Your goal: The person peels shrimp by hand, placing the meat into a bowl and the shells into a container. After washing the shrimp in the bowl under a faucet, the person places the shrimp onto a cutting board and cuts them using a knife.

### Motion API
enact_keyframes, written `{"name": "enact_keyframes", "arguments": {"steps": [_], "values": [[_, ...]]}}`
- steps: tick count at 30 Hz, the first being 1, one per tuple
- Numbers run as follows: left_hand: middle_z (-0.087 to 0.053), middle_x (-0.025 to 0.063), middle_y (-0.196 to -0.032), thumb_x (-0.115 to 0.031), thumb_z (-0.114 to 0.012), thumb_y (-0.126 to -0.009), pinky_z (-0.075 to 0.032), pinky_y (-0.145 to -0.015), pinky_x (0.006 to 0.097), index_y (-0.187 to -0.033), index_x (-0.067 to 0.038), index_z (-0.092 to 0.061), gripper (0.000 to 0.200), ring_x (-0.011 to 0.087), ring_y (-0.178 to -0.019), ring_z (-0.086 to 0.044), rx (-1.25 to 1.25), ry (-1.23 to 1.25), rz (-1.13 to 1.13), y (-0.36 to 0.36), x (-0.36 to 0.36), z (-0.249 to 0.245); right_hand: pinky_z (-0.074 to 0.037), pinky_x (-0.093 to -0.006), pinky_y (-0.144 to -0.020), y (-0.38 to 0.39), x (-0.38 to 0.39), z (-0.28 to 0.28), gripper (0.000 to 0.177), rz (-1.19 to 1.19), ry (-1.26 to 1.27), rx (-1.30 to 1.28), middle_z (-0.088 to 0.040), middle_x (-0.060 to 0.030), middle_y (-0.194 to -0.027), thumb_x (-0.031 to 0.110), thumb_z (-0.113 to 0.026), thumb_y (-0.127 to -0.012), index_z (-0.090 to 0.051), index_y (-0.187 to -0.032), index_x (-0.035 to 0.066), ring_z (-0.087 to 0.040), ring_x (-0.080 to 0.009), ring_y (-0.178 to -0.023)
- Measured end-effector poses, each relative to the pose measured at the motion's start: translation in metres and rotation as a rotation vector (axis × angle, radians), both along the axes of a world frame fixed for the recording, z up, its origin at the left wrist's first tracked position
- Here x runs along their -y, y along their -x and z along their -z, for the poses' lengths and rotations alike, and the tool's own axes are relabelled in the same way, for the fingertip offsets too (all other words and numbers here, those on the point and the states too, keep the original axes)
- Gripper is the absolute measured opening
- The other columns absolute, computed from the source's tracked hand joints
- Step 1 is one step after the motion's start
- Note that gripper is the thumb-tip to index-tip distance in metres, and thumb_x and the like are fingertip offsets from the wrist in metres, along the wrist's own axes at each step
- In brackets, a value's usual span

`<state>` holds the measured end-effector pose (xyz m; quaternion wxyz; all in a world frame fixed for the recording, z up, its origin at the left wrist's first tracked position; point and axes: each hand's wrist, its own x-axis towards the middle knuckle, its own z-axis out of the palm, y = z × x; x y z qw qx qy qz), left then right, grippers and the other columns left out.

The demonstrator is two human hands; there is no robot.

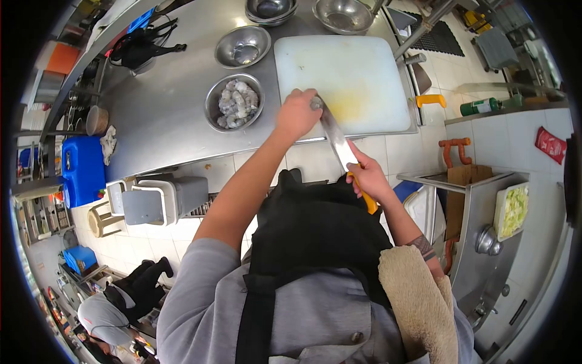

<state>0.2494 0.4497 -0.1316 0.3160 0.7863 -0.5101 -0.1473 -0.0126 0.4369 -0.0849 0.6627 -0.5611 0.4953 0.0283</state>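
My right hand grips the yellow handle of a large knife, whose blade points up toward the near edge of a white cutting board. My left hand is curled at the board's near left corner, its fingers closed on a small grey piece right at the blade's tip. Just left of that hand stands a steel bowl of grey peeled shrimp.
Several empty steel bowls stand on the steel counter behind the shrimp. A yellow-handled tool lies right of the board. A tray of chopped greens sits at right. Another person crouches at lower left.
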Motion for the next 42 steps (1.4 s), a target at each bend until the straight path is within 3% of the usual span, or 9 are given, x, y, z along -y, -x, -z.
{"name": "enact_keyframes", "arguments": {"steps": [8, 14, 16, 21, 28, 31, 34, 38, 42], "values": [[-0.066, 0.0257, -0.123, -0.021, -0.078, -0.078, -0.055, -0.095, 0.0457, -0.119, -0.007, -0.073, 0.043, 0.0412, -0.112, -0.066, -0.096, 0.169, -0.160, -0.078, 0.010, -0.076, -0.049, -0.0304, -0.046, -0.065, 0.028, -0.064, 0.066, -0.098, 0.086, 0.126, -0.061, -0.0063, -0.077, 0.012, -0.053, -0.102, -0.037, -0.164, 0.029, -0.051, -0.0116, -0.046], [-0.071, 0.0246, -0.117, -0.032, -0.078, -0.080, -0.056, -0.097, 0.0470, -0.124, -0.003, -0.070, 0.053, 0.0403, -0.110, -0.069, 0.350, 0.071, -0.329, -0.181, -0.005, -0.115, -0.049, -0.0307, -0.047, -0.065, 0.043, -0.087, 0.065, -0.055, 0.319, 0.112, -0.058, -0.0056, -0.077, 0.012, -0.053, -0.102, -0.039, -0.162, 0.034, -0.049, -0.0114, -0.049], [-0.075, 0.0211, -0.106, -0.045, -0.074, -0.082, -0.057, -0.088, 0.0477, -0.105, -0.004, -0.078, 0.047, 0.0389, -0.101, -0.072, 0.318, -0.495, -0.158, -0.183, -0.029, -0.110, -0.048, -0.0303, -0.047, -0.048, 0.039, -0.073, 0.065, -0.029, 0.281, 0.097, -0.059, -0.0058, -0.077, 0.012, -0.053, -0.102, -0.039, -0.162, 0.034, -0.049, -0.0112, -0.048], [-0.076, 0.0207, -0.097, -0.041, -0.072, -0.084, -0.057, -0.083, 0.0482, -0.089, -0.002, -0.076, 0.040, 0.0400, -0.091, -0.072, 0.258, -0.410, -0.264, -0.146, -0.073, -0.035, -0.047, -0.0282, -0.045, -0.011, 0.017, -0.030, 0.066, 0.052, 0.160, 0.050, -0.060, -0.0065, -0.077, 0.011, -0.053, -0.101, -0.039, -0.162, 0.032, -0.050, -0.0098, -0.047], [-0.075, 0.0123, -0.089, -0.026, -0.072, -0.085, -0.053, -0.071, 0.0381, -0.097, -0.003, -0.075, 0.026, 0.0247, -0.074, -0.069, -0.039, -0.278, -0.247, -0.151, -0.076, -0.061, -0.047, -0.0273, -0.045, 0.022, -0.001, -0.015, 0.065, 0.102, 0.114, 0.028, -0.061, -0.0044, -0.077, 0.012, -0.054, -0.103, -0.037, -0.163, 0.033, -0.050, -0.0089, -0.048], [-0.073, 0.0090, -0.087, -0.020, -0.071, -0.087, -0.052, -0.068, 0.0322, -0.109, -0.003, -0.075, 0.028, 0.0161, -0.074, -0.067, -0.247, -0.205, -0.008, -0.114, -0.055, -0.115, -0.047, -0.0266, -0.043, 0.036, -0.004, -0.005, 0.066, 0.165, 0.047, 0.109, -0.060, -0.0040, -0.075, 0.009, -0.054, -0.104, -0.037, -0.163, 0.034, -0.050, -0.0091, -0.047], [-0.070, 0.0068, -0.089, -0.019, -0.070, -0.088, -0.053, -0.071, 0.0292, -0.118, -0.005, -0.075, 0.034, 0.0128, -0.077, -0.066, -0.336, -0.495, 0.451, -0.087, -0.010, -0.118, -0.047, -0.0268, -0.043, 0.041, -0.006, 0.000, 0.065, 0.197, 0.005, 0.112, -0.063, -0.0048, -0.077, 0.010, -0.055, -0.104, -0.039, -0.162, 0.034, -0.051, -0.0093, -0.047], [-0.070, 0.0089, -0.092, -0.021, -0.071, -0.087, -0.055, -0.076, 0.0331, -0.121, -0.005, -0.073, 0.037, 0.0177, -0.083, -0.068, -0.222, -0.705, 0.701, -0.050, 0.040, -0.054, -0.049, -0.0271, -0.045, 0.042, -0.006, 0.009, 0.062, 0.220, -0.012, 0.134, -0.065, -0.0068, -0.079, 0.015, -0.055, -0.104, -0.038, -0.163, 0.028, -0.054, -0.0101, -0.048], [-0.072, 0.0140, -0.100, -0.023, -0.076, -0.084, -0.056, -0.083, 0.0390, -0.124, -0.006, -0.069, 0.044, 0.0290, -0.092, -0.071, 0.068, -0.273, 0.363, -0.011, 0.028, -0.023, -0.050, -0.0273, -0.045, 0.043, 0.009, 0.028, 0.057, 0.163, 0.049, 0.146, -0.067, -0.0082, -0.079, 0.017, -0.055, -0.104, -0.045, -0.159, 0.027, -0.056, -0.0108, -0.047]]}}
